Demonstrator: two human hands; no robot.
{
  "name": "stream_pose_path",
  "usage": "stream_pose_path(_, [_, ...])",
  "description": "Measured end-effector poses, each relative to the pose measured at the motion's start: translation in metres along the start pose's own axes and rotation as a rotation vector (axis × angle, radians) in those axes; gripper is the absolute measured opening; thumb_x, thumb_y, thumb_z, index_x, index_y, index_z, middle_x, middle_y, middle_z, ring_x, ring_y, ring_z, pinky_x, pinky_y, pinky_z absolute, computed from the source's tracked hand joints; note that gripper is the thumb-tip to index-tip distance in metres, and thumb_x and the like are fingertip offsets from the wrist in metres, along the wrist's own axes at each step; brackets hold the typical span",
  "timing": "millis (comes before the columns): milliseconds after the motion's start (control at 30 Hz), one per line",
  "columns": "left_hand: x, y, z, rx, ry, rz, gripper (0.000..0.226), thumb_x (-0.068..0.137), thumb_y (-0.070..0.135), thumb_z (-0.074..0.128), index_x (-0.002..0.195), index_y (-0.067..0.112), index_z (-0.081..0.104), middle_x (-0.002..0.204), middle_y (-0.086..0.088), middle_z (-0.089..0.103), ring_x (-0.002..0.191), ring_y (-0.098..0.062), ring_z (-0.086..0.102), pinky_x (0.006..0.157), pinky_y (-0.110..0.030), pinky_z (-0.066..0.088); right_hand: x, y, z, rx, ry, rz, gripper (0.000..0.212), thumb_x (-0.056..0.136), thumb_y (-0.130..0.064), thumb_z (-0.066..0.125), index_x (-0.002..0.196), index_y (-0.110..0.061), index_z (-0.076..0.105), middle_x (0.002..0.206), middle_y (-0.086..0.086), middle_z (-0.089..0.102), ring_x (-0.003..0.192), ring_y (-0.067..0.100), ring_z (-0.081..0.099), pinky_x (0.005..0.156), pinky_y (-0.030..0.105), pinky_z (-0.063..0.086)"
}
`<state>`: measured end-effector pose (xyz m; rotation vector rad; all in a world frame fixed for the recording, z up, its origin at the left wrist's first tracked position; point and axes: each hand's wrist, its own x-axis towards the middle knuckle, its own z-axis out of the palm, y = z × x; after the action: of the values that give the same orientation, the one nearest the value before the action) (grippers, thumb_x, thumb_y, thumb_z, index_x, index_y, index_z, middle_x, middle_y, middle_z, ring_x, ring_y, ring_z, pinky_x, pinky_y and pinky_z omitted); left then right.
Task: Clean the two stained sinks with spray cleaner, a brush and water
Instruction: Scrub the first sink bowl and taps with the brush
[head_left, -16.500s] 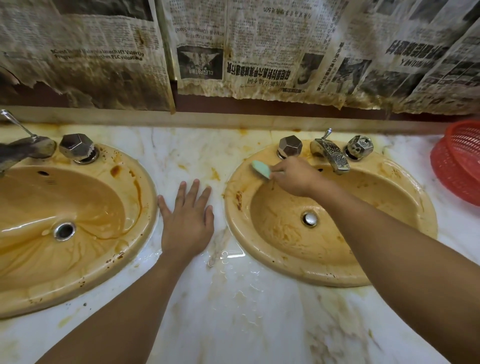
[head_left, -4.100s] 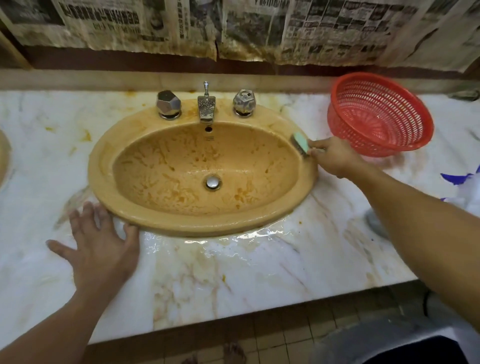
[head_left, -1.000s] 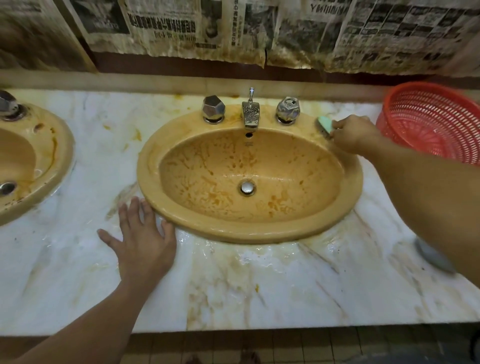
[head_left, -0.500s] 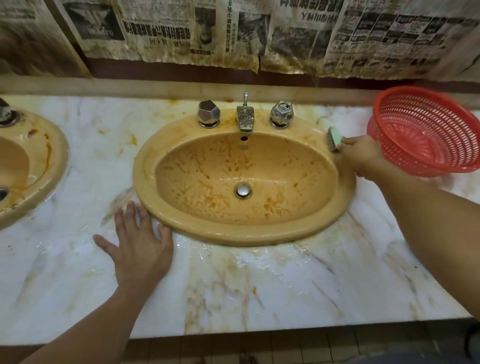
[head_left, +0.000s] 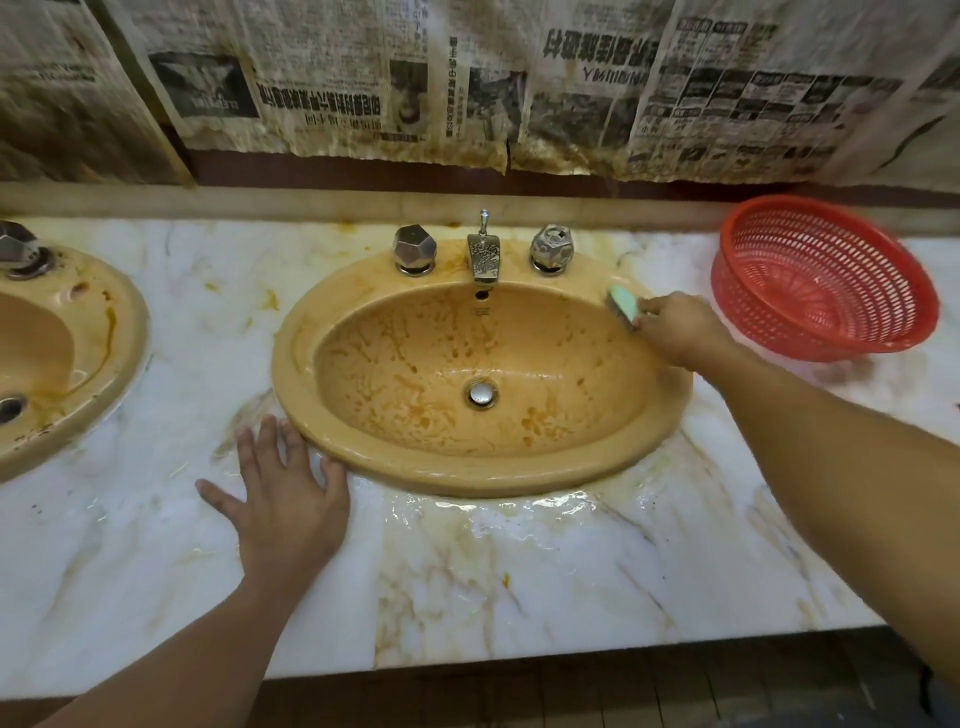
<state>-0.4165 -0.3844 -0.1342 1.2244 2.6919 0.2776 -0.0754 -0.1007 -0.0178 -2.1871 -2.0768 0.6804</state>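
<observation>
honestly the slip risk is real: the right hand (head_left: 678, 332) grips the brush (head_left: 623, 304) on the sink (head_left: 467, 473) rim at 2 o'clock, right beside the red basket (head_left: 823, 280). the left hand (head_left: 283, 499) lies open and flat on the wet desk (head_left: 519, 582) at 8 o'clock and could skid. the second sink (head_left: 124, 332) at 9 o'clock looks unscrubbed.

Washroom: 2 oval tan ceramic sinks (head_left: 483, 374) (head_left: 62, 353) with chrome taps (head_left: 483, 257) are set in a stained white marble surface (head_left: 467, 571); yellowed newspaper sheets (head_left: 467, 78) cover the wall.
</observation>
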Motion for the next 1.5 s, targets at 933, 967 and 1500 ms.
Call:
stream_pose_path(933, [-0.042, -0.006, -0.013, -0.022, -0.161, 0.084, 0.068, 0.105, 0.053, 0.041, 0.165, 0.026, 0.026, 0.174, 0.002, 0.013, 0.161, -0.021, 0.001, 0.12, -0.07, 0.0, -0.169, 0.132, 0.035, 0.372, 0.186, 0.28, 0.076, 0.094, 0.006, 0.045, 0.162, -0.02, 0.024, 0.137, 0.018, 0.055, 0.118, 0.036, 0.058, 0.096, 0.042, 0.047])
stream_pose_path(967, [-0.039, -0.008, -0.013, -0.011, -0.171, 0.085, 0.068, 0.105, 0.055, 0.041, 0.164, 0.027, 0.025, 0.174, 0.003, 0.013, 0.161, -0.02, 0.002, 0.12, -0.07, 0.001, -0.158, 0.135, 0.034, 0.385, 0.192, 0.289, 0.068, 0.096, 0.0, 0.046, 0.159, -0.017, 0.029, 0.133, 0.018, 0.057, 0.114, 0.036, 0.059, 0.093, 0.043, 0.048])
stream_pose_path(1500, [-0.029, 0.004, -0.032, -0.087, -0.165, 0.031, 0.067, 0.096, 0.059, 0.061, 0.153, 0.024, 0.051, 0.162, 0.0, 0.038, 0.146, -0.032, 0.043, 0.114, -0.066, 0.03, -0.127, 0.122, 0.055, 0.116, 0.44, 0.024, 0.072, 0.086, -0.005, 0.067, 0.153, -0.009, 0.039, 0.164, 0.009, 0.024, 0.148, 0.032, 0.026, 0.118, 0.048, 0.033])
